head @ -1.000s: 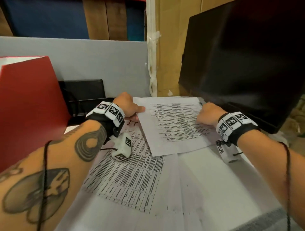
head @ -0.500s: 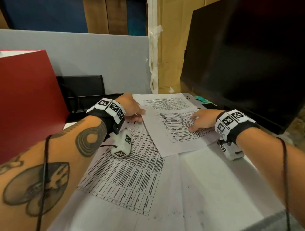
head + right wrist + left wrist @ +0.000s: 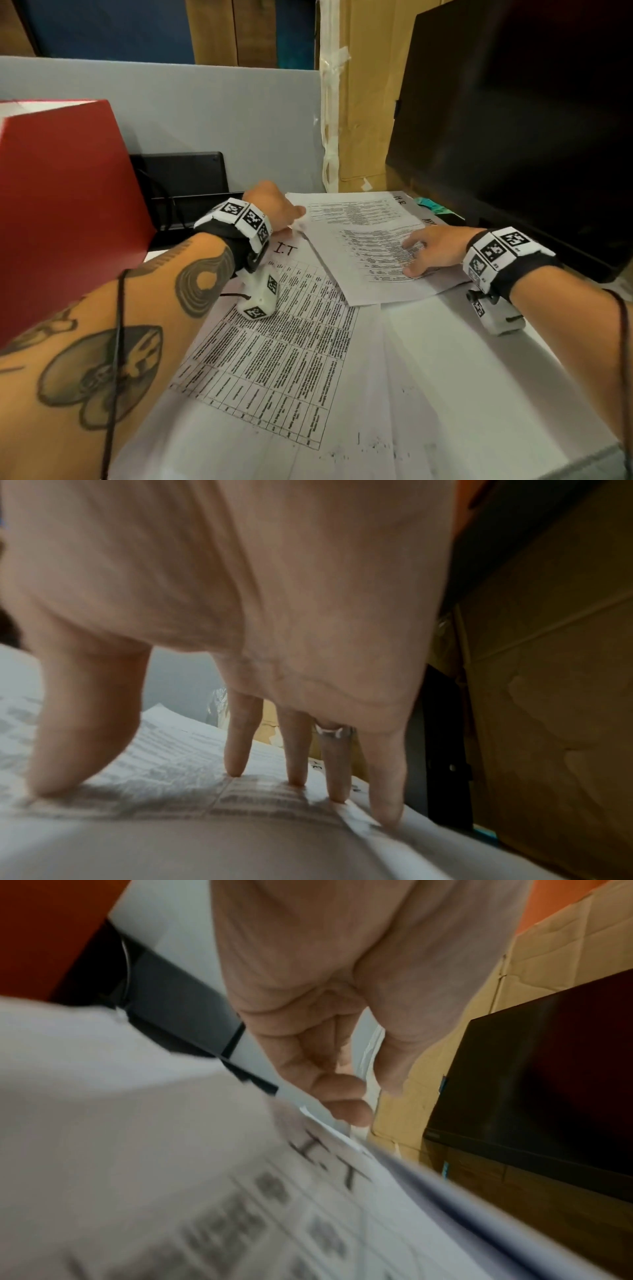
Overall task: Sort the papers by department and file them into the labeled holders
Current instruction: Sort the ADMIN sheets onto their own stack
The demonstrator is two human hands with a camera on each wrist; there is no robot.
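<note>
A printed sheet (image 3: 370, 277) lies slanted on a small pile at the far side of the desk. My right hand (image 3: 435, 248) presses it with straight, spread fingers (image 3: 234, 750). Under it a second printed sheet (image 3: 356, 207) shows, with handwriting at its top right corner. My left hand (image 3: 274, 209) pinches the pile's left edge, thumb on top. Nearer me lies a sheet with a table, marked "I.T" (image 3: 274, 349) (image 3: 329, 1161). A red holder (image 3: 68, 205) stands at the left and a black holder (image 3: 185, 178) behind my left wrist. I can read no labels on them.
A dark monitor (image 3: 513, 120) stands close on the right, just beyond my right wrist. A grey partition (image 3: 205, 113) and cardboard (image 3: 363, 102) close off the back. More white sheets (image 3: 462, 377) cover the near desk.
My right hand has slid the top sheet toward me and turned it, uncovering the sheet beneath. My left hand has kept its hold at the pile's left edge.
</note>
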